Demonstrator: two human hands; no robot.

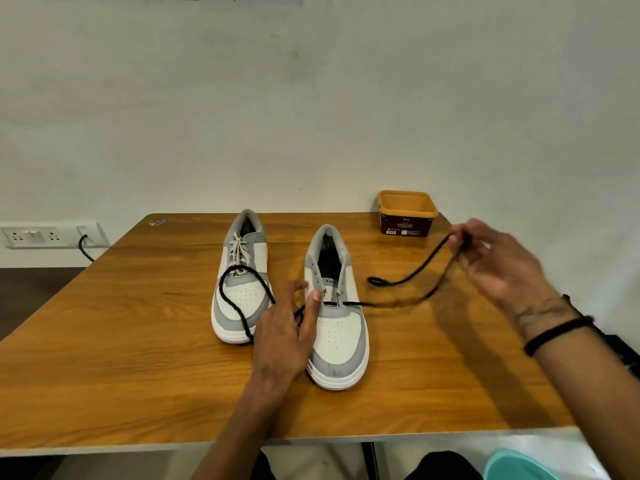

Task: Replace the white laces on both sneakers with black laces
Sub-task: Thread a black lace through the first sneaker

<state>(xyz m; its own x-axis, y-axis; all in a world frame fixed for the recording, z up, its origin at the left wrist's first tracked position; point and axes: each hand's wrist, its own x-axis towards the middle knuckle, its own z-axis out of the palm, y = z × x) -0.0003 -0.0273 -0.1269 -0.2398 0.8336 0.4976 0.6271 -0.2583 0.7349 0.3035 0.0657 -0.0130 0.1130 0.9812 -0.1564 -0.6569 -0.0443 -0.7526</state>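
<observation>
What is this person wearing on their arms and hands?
Both forearms are bare, with no sleeves or gloves showing. The right wrist carries a thin black band, with faint dark markings, perhaps a tattoo, just above it. The left hand and right hand show no rings that I can make out.

Plain office-like room: I sit at a wood-laminate counter against a bare off-white wall with a white socket strip.

Left hand low, fingers extended, thumb up; right hand raised, fingertips pinched.
</observation>
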